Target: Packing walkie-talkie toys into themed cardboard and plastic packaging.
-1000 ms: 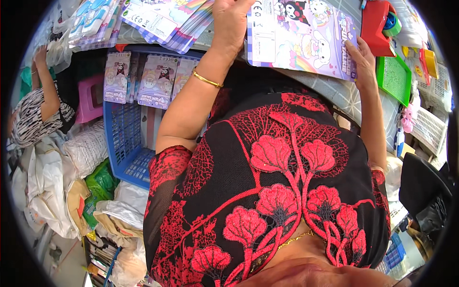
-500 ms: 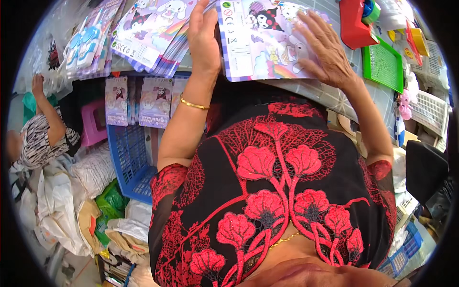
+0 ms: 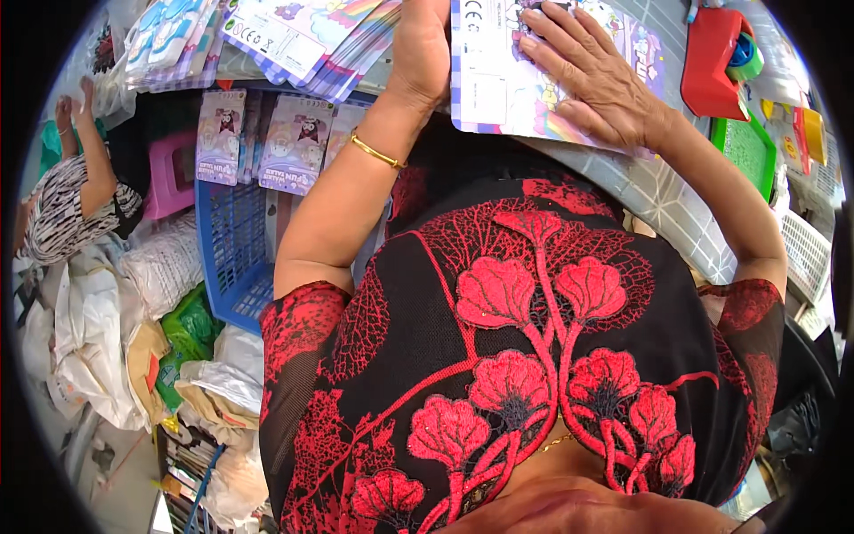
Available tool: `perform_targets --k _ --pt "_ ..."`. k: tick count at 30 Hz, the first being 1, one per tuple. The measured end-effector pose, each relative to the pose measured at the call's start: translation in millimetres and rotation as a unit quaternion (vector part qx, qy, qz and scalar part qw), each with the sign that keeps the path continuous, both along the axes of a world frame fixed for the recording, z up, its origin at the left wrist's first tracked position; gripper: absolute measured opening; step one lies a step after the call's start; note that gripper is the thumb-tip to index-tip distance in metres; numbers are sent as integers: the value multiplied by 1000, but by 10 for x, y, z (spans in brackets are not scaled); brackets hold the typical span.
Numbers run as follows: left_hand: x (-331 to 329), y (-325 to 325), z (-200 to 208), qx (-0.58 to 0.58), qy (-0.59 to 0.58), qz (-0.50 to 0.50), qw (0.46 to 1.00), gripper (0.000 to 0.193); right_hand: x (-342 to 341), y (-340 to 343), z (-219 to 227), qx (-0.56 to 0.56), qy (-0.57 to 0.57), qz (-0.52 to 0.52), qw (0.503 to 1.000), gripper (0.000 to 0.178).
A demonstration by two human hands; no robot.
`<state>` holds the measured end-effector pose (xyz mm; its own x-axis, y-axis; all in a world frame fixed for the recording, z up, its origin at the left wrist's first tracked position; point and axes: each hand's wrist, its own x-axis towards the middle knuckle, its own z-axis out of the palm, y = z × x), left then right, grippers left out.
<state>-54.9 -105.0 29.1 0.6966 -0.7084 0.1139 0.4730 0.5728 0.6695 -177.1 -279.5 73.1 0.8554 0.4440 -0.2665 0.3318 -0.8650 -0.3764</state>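
A pastel purple printed card (image 3: 485, 76) with cartoon figures and a rainbow lies on the table (image 3: 654, 191) in front of me. My right hand (image 3: 592, 76) rests flat across it, fingers spread. Against the card's left side stands my left hand (image 3: 422, 55), a gold bangle on its wrist. The upper frame edge cuts off its fingers, so their pose and any hold are hidden. Left of that hand, similar cards lie in a fanned pile (image 3: 342, 62). Farther left are packs with blue-and-white toys (image 3: 169, 40).
Below the table edge, a blue plastic basket (image 3: 233, 254) holds upright carded packs (image 3: 296, 147). A red tape dispenser (image 3: 710, 67) and a green tray (image 3: 745, 153) sit at right. Another person (image 3: 76, 205) is at far left near a pink stool (image 3: 169, 182). Bags (image 3: 93, 347) crowd the floor.
The view has shifted, placing the card and both hands higher and farther right. My right hand lies farther in over the card. My left hand's fingers have passed out of the upper edge.
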Motion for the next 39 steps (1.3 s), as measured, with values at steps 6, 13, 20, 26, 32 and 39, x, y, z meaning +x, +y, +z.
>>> perform_targets --k 6,13,20,26,32,39 --pt "-54 -134 154 153 -203 184 950 43 49 114 -131 -67 -197 27 978 63" --pt "7 44 -162 141 -158 107 971 49 -58 120 -190 55 -323 -60 943 57" --pt "-303 207 -175 163 -54 198 965 52 -977 293 -398 177 -333 -427 822 32" --pt "-642 313 -175 255 -103 111 955 62 -842 284 -686 361 -228 -561 709 53" --pt "-609 248 -190 271 -125 59 953 66 -852 114 -782 493 -185 -567 634 64" --pt "-331 101 -170 225 -124 25 966 67 -740 -33 -745 432 -147 -552 698 58"
